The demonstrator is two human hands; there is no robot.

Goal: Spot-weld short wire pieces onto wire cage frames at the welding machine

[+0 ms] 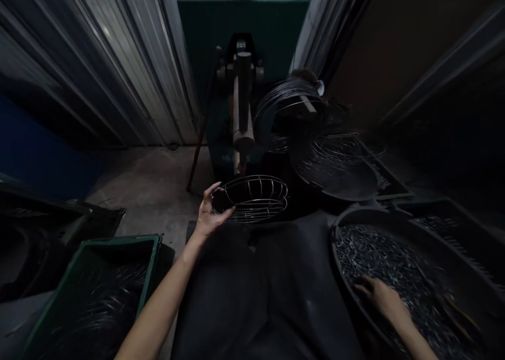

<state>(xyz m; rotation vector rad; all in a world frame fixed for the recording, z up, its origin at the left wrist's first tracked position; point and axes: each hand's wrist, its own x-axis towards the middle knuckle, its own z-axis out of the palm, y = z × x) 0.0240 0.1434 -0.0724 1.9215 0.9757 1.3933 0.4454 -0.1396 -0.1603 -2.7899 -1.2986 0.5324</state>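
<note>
While clasping round, silvery wire basket (254, 201) at centre with left hand (210, 212), holding right hand (379, 296) over loose grey metal pieces (384, 259), near right; cannot tell whether pinching any. Judge basket largely formed; cannot tell what remains.

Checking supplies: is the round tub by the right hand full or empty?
Partly full: metal bits lie in the tub, not up to the top; their depth is hidden.

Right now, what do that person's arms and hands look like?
The left hand and right hand are both ungloved, with slim fingers. No sleeves show on either arm, and I can't see any watch or bracelet. It's too dim to spot small marks.
</note>
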